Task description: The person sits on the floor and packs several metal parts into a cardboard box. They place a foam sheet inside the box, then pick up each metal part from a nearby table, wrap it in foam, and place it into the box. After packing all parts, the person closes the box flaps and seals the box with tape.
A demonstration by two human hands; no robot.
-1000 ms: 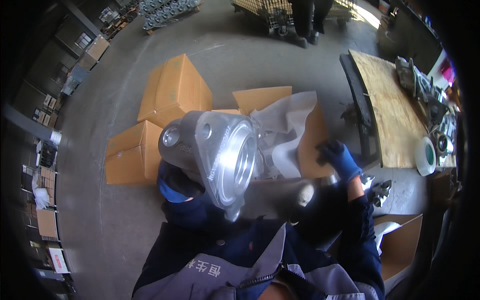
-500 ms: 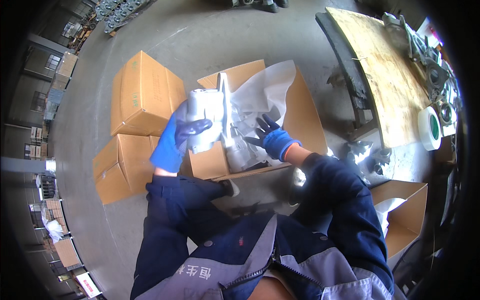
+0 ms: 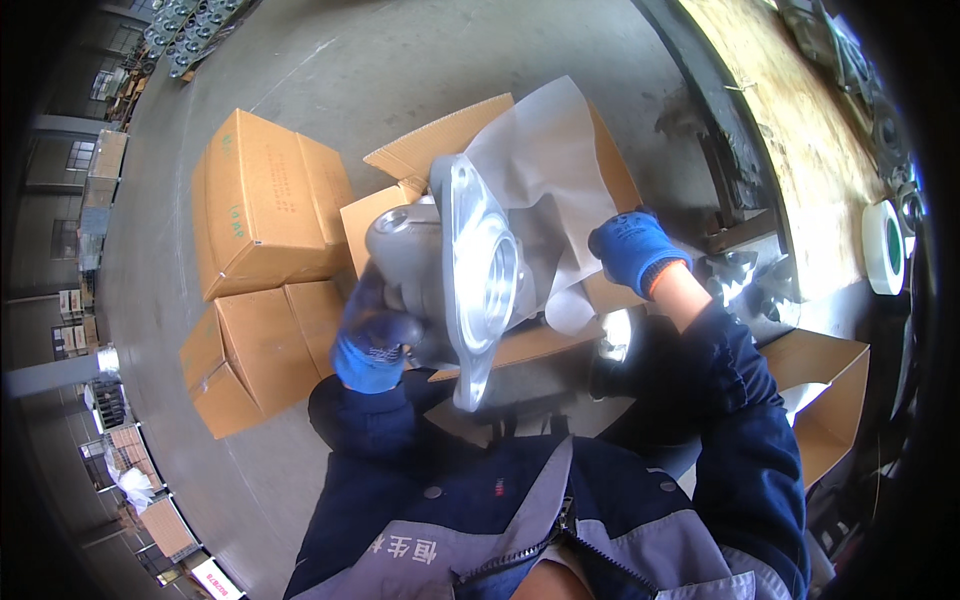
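My left hand point(image 3: 375, 345), in a blue glove with dark fingers, is wrapped round the body of a silvery cast metal housing point(image 3: 412, 255). The housing is raised over the near left part of an open cardboard box point(image 3: 440, 140), its wide flange with a round bore turned to the right. My right hand point(image 3: 637, 250), also gloved in blue, is closed at the right edge of a thin white packing sheet point(image 3: 535, 150), which stands up out of the box and sags toward me. The housing and the sheet hide most of the box's inside.
Two closed cardboard boxes point(image 3: 265, 210) stand at the left. On the right, a wooden-topped table point(image 3: 790, 150) carries metal parts and a roll of white tape point(image 3: 882, 248). Another open carton point(image 3: 835, 400) sits below it. Racks of goods line the far left.
My left hand has brought the housing nearer and turned its flange toward the right. My right hand, spread open before, has moved right and closed at the sheet, which now covers more of the box.
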